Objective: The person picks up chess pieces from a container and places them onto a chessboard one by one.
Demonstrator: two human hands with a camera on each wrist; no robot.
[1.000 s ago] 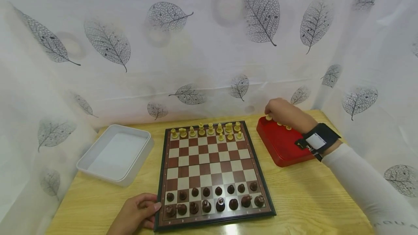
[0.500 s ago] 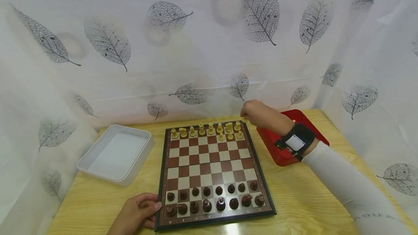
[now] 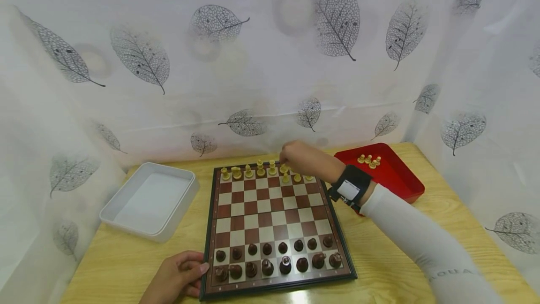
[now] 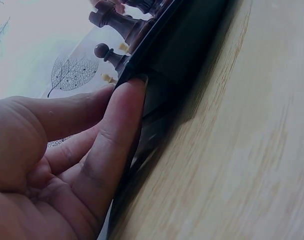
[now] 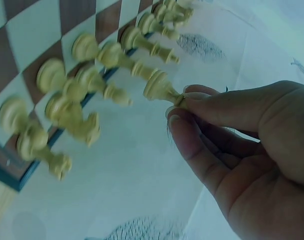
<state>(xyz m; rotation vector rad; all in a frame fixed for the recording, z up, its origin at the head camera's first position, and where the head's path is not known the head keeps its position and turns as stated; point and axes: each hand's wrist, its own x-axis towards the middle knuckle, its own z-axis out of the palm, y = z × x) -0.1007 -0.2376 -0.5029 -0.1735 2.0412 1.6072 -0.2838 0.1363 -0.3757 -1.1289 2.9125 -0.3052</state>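
My right hand [image 3: 310,159] is above the far side of the chessboard [image 3: 265,219], pinching a cream pawn [image 5: 161,90] by its head. Base toward the board, the pawn is held beside the back-row pieces in the right wrist view. Cream pieces [image 3: 260,169] line the far row, with several pawns in front at the right, partly covered by the hand. Dark pieces [image 3: 267,265] fill the two near rows. At the near left corner, my left hand [image 3: 175,276] grips the board's edge; in the left wrist view its fingers [image 4: 122,112] close on the dark rim.
A red tray [image 3: 396,177] right of the board holds several cream pawns [image 3: 368,159]. On the left stands a white tray [image 3: 147,205]. A leaf-patterned curtain [image 3: 270,69] hangs behind the wooden table [image 3: 392,266].
From the red tray, my right hand has moved left with the pawn to the board's far side, uncovering the pawns left in the tray. The left hand stays at the board's edge.
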